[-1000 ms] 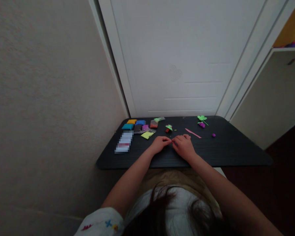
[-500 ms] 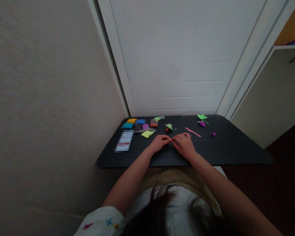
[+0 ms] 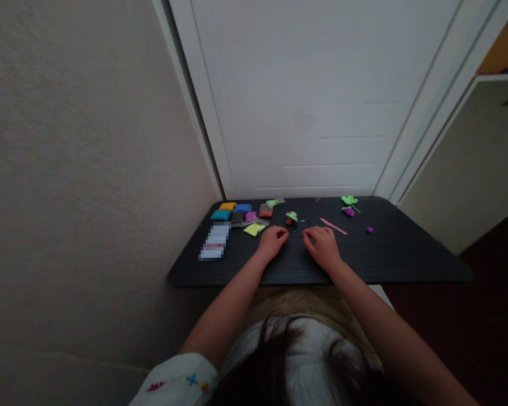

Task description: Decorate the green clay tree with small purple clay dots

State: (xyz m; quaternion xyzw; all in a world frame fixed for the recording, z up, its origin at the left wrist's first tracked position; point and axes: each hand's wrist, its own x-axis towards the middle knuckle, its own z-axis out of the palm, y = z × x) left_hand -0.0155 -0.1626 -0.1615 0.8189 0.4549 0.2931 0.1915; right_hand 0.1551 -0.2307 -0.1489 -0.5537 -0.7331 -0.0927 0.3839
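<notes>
My left hand (image 3: pixel 273 242) hovers low over the dark table (image 3: pixel 220 273), thumb and fingertips pressed together in a pinch. Opposite it, my right hand (image 3: pixel 324 247) is also closed, its thumb and index finger meeting. Anything between the fingers of either hand is too small to make out. A gap separates the two hands. Just beyond them stands a small clay figure with a spotted green cap (image 3: pixel 292 215) and a red base. Tiny yellow bits (image 3: pixel 302 221) lie beside it. A pink modelling knife (image 3: pixel 333 226) lies past my right hand.
Coloured clay packets cluster at the back left, including a yellow packet (image 3: pixel 254 229) and a teal packet (image 3: pixel 220 215). A blurred white card (image 3: pixel 215 241) lies nearer. Back right are a green clover shape (image 3: pixel 349 200), a purple clay cluster (image 3: pixel 348 211) and a purple lump (image 3: pixel 369 229). A white door (image 3: pixel 313 113) stands behind.
My hands, whose fingertips met in front of the clay figure, have drawn apart, the left one slightly leftward and the right one to the right. The view has shifted slightly.
</notes>
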